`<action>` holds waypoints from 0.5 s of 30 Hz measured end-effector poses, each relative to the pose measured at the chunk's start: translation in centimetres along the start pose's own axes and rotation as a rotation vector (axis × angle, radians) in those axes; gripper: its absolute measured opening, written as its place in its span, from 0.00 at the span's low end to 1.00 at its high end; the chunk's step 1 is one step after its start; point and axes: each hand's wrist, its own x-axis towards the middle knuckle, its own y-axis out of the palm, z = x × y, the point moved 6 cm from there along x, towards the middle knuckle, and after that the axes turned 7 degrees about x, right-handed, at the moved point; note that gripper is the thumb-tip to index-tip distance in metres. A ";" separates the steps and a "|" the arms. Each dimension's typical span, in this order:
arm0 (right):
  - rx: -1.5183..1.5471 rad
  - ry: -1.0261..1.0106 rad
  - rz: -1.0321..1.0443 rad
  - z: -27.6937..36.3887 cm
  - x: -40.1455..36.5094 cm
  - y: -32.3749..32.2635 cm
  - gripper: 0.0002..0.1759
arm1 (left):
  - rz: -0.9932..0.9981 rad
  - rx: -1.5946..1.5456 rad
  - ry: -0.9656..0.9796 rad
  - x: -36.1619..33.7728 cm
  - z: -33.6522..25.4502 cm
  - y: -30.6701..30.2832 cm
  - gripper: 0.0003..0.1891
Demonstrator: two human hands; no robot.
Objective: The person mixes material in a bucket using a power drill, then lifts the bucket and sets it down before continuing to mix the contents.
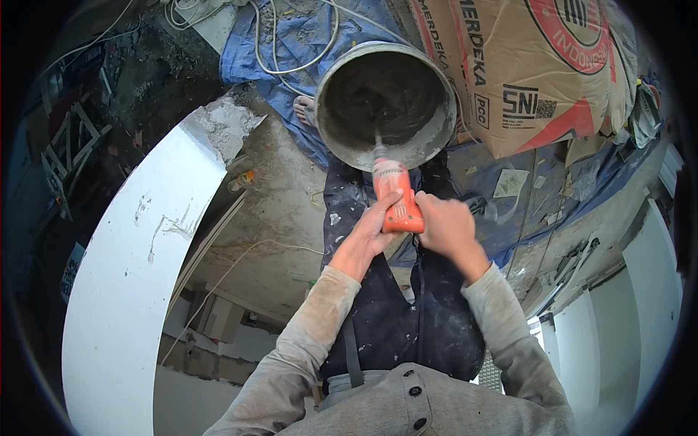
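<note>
Two-handed hold on a drill (396,190), seen from above. The drill is at the near rim of the bucket (430,136), its shaft (377,135) running over that rim into the grey mix (396,83); the shaft's lower end is hidden. The left hand (371,227) wraps the drill's left side, thumb on top. The right hand (446,224), slightly blurred, grips the rear from the right; its undermost fingers cannot be seen. The bucket stands by the inner edge of the tarp (243,54), beside the bag (538,80).

Likely faults and their causes: the shaft lies close to the near rim, so a small lowering of the hands could make it strike the wall, and the drill could then kick or twist against the fingers. A stiff patch of mix might have the same effect, or turn the bucket, which no hand steadies. Lifting the shaft while it spins would probably fling mix outward. A bare foot (304,109) at the bucket's left is exposed to splashes or tipping, and the loose cord (287,73) nearby could catch it.
</note>
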 end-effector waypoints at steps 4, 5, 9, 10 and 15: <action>0.015 -0.021 -0.007 -0.2 -0.4 -0.2 0.20 | 0.013 -0.057 0.030 0.5 1.1 -0.1 0.24; 0.019 -0.038 -0.014 -0.3 -0.4 -0.2 0.19 | 0.020 -0.077 0.043 0.4 1.0 0.2 0.25; 0.004 -0.048 -0.017 -0.8 0.4 0.0 0.18 | -0.032 -0.042 0.049 0.4 0.6 0.3 0.26; 0.016 -0.051 -0.019 -0.7 0.6 0.0 0.18 | -0.017 -0.052 0.062 0.4 0.4 0.4 0.26; 0.024 -0.063 -0.024 -0.7 0.9 0.0 0.19 | -0.048 -0.021 0.049 0.6 0.0 0.0 0.27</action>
